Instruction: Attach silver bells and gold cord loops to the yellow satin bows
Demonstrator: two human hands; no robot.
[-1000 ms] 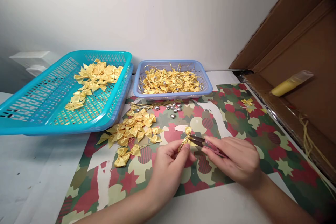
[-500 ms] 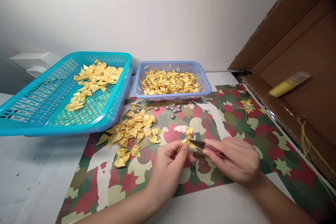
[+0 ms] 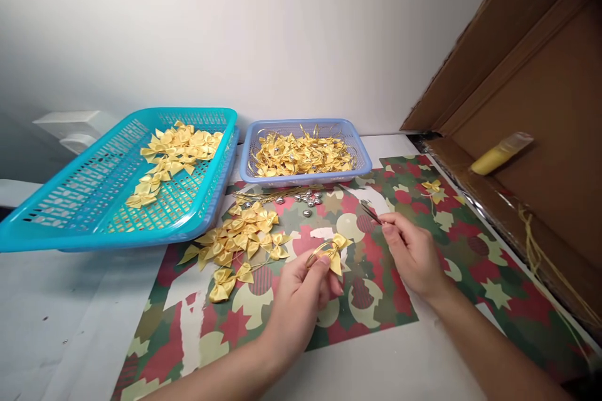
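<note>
My left hand (image 3: 305, 285) is closed, pinching a yellow ribbon bow (image 3: 337, 252) with a loop of gold cord (image 3: 316, 254) between thumb and fingers. My right hand (image 3: 414, 254) grips a pair of tweezers (image 3: 372, 213), whose thin dark tips point up and left, apart from the bow; the rest of the tool is hidden in the palm. Left of my hands lies a pile of yellow bows (image 3: 242, 235) on the patterned sheet. Beyond them are loose silver bells (image 3: 310, 198) and a bundle of gold cords (image 3: 268, 193).
A turquoise basket (image 3: 108, 238) with bows stands at the left, stacked on a blue one. At the back, a lavender basket (image 3: 305, 179) holds bows with gold loops. A cardboard box (image 3: 508, 88) borders the right side, with a yellow-filled tube (image 3: 501, 153) on it.
The tweezers have come away from the bow, as my right hand moved up and to the right. My left hand still holds the bow, now turned and showing more fully.
</note>
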